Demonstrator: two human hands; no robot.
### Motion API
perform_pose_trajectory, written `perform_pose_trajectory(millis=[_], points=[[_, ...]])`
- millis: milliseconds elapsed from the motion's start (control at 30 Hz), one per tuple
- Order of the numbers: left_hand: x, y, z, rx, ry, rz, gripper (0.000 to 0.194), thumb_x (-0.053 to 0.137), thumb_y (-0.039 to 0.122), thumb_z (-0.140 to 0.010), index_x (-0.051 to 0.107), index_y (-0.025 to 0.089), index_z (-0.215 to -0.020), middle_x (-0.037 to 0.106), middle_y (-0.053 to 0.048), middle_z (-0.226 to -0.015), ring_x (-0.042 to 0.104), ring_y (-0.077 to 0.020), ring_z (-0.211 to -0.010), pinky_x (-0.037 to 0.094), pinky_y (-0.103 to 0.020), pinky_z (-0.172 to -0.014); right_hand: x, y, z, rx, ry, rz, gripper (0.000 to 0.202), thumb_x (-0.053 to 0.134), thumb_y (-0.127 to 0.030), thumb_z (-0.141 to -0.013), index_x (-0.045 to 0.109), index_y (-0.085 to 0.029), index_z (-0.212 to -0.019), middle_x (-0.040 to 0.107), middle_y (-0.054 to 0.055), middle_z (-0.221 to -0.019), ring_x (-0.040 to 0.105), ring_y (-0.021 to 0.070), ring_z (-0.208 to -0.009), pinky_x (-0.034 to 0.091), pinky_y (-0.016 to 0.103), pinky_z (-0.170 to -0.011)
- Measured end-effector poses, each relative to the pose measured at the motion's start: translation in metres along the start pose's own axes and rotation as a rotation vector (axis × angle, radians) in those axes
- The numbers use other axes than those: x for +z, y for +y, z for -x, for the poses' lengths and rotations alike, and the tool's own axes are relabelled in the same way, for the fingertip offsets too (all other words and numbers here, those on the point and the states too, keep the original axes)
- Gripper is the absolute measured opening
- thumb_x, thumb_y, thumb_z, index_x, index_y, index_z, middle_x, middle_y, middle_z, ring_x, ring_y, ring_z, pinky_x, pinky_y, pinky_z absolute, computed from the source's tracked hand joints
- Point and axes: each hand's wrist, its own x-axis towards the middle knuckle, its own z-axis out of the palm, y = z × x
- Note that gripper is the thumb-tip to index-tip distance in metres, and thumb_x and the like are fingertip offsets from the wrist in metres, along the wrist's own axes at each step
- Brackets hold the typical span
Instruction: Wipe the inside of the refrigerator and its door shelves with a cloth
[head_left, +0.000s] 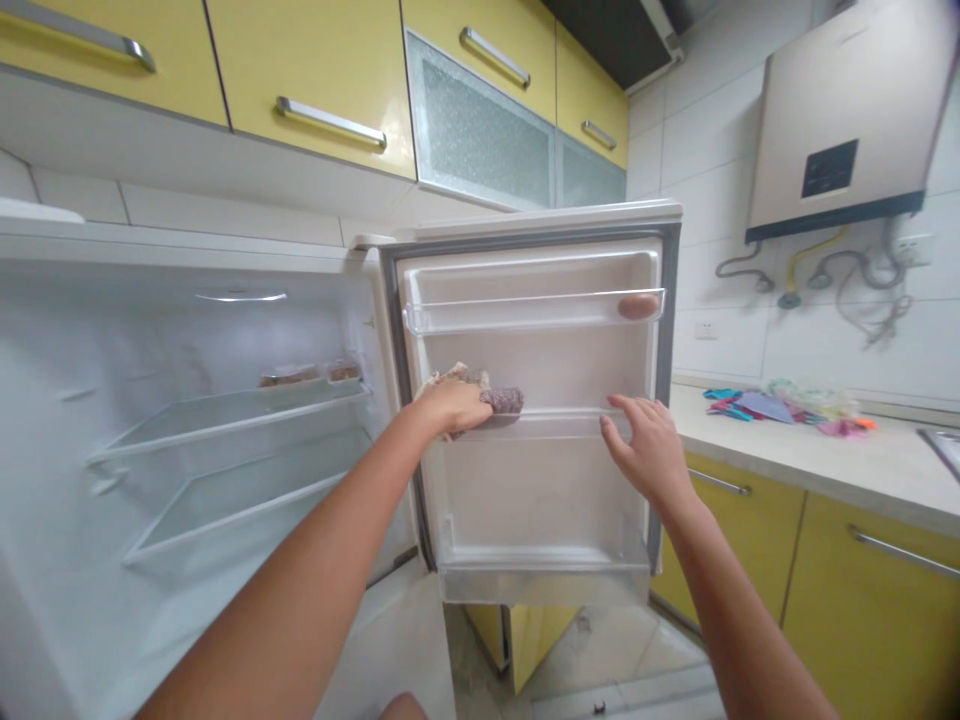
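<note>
My left hand (452, 402) is closed on a brown and beige cloth (504, 402) at the left part of the middle door shelf (562, 426). Part of the cloth bunches up behind my fingers. My right hand (646, 445) is at the right end of that shelf, thumb and fingers apart, holding nothing; whether it touches the shelf I cannot tell. Both are in front of the wide-open fridge door (540, 500). A reddish-brown, egg-like object (637, 306) sits at the right end of the clear top door shelf (517, 312).
To the left, glass shelves (247, 410) inside the fridge bear small packages (291, 375) at the back. Right of the door, a counter (750, 440) holds colourful cloths and plastic bags (787, 405). Yellow cabinets (322, 60) hang above; a water heater (840, 120) is on the wall.
</note>
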Motion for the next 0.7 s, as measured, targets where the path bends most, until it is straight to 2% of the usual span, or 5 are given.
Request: perform_pose_trajectory(millis=[200, 333, 467, 567, 700], points=[[0.014, 0.058, -0.019, 0.04, -0.13, -0.064, 0.054, 0.041, 0.05, -0.083, 0.077, 0.015, -0.103, 0.075, -0.021, -0.115, 0.07, -0.0357, -0.104, 0.052, -0.04, -0.086, -0.01, -0.007, 0.0, 0.099, 0.017, -0.159, 0.045, 0.046, -0.045, -0.094, 0.059, -0.019, -0.128, 0.069, 0.015, -0.123, 0.061, 0.0303, -0.118, 0.043, 0.053, -0.107], [0.024, 0.11, -0.027, 0.161, -0.136, -0.049, 0.065, 0.033, 0.059, -0.088, 0.075, 0.016, -0.112, 0.073, -0.019, -0.121, 0.068, -0.036, -0.112, 0.05, -0.042, -0.094, -0.021, -0.005, 0.004, 0.192, 0.04, -0.362, 0.052, 0.048, -0.046, -0.094, 0.049, -0.023, -0.14, 0.062, 0.014, -0.137, 0.057, 0.0289, -0.126, 0.041, 0.053, -0.11], [0.032, 0.157, -0.036, 0.337, -0.131, -0.043, 0.06, 0.035, 0.055, -0.087, 0.073, 0.018, -0.116, 0.073, -0.019, -0.123, 0.068, -0.0349, -0.112, 0.052, -0.043, -0.095, -0.021, 0.007, 0.01, 0.265, 0.11, -0.616, 0.061, 0.055, -0.047, -0.091, 0.041, -0.024, -0.146, 0.05, 0.015, -0.149, 0.05, 0.0283, -0.136, 0.038, 0.052, -0.115], [0.035, 0.174, -0.039, 0.382, -0.124, -0.045, 0.054, 0.042, 0.051, -0.085, 0.071, 0.021, -0.12, 0.072, -0.018, -0.125, 0.068, -0.0332, -0.114, 0.052, -0.042, -0.094, -0.014, 0.013, 0.014, 0.301, 0.16, -0.774, 0.068, 0.058, -0.047, -0.09, 0.034, -0.024, -0.15, 0.038, 0.017, -0.157, 0.039, 0.028, -0.146, 0.033, 0.051, -0.12], [0.033, 0.167, -0.038, 0.373, -0.125, -0.053, 0.055, 0.041, 0.051, -0.086, 0.069, 0.021, -0.122, 0.072, -0.017, -0.125, 0.068, -0.0321, -0.113, 0.052, -0.041, -0.095, -0.004, 0.01, 0.014, 0.296, 0.156, -0.753, 0.073, 0.054, -0.049, -0.093, 0.025, -0.023, -0.155, 0.03, 0.016, -0.163, 0.03, 0.0276, -0.151, 0.025, 0.052, -0.124]])
